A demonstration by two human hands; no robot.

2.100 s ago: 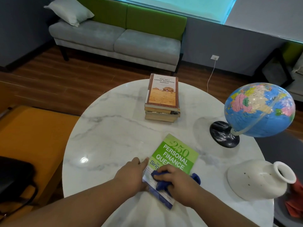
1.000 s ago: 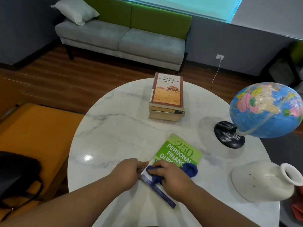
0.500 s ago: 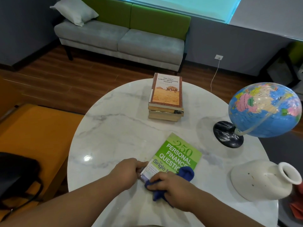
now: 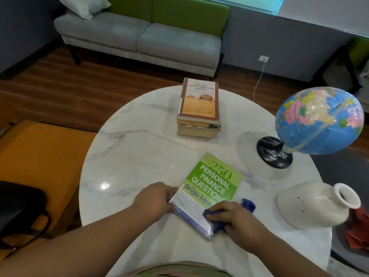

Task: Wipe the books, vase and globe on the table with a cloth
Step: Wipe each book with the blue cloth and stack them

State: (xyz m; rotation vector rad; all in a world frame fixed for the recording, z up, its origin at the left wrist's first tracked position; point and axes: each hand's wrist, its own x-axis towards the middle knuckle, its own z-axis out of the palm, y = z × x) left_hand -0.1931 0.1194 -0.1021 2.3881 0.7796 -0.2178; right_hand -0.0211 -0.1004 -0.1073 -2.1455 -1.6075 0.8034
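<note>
A green finance book (image 4: 211, 182) lies flat near the front of the round marble table (image 4: 139, 156). My left hand (image 4: 154, 199) grips the book's near left edge. My right hand (image 4: 237, 220) presses a crumpled blue cloth (image 4: 247, 205) onto the book's near right corner. A stack of books (image 4: 198, 108) sits at the table's far middle. The blue globe (image 4: 319, 120) on its black base stands at the right. A white vase (image 4: 313, 205) lies on its side at the near right.
An orange seat (image 4: 40, 156) with a black bag (image 4: 18, 212) stands left of the table. A grey and green sofa (image 4: 139, 39) is beyond on the wooden floor. A red cloth (image 4: 357, 230) lies past the vase.
My right hand has slid the blue cloth toward the right along the book's near end, uncovering more of the cover text. My left hand has stayed on the book's left edge.
</note>
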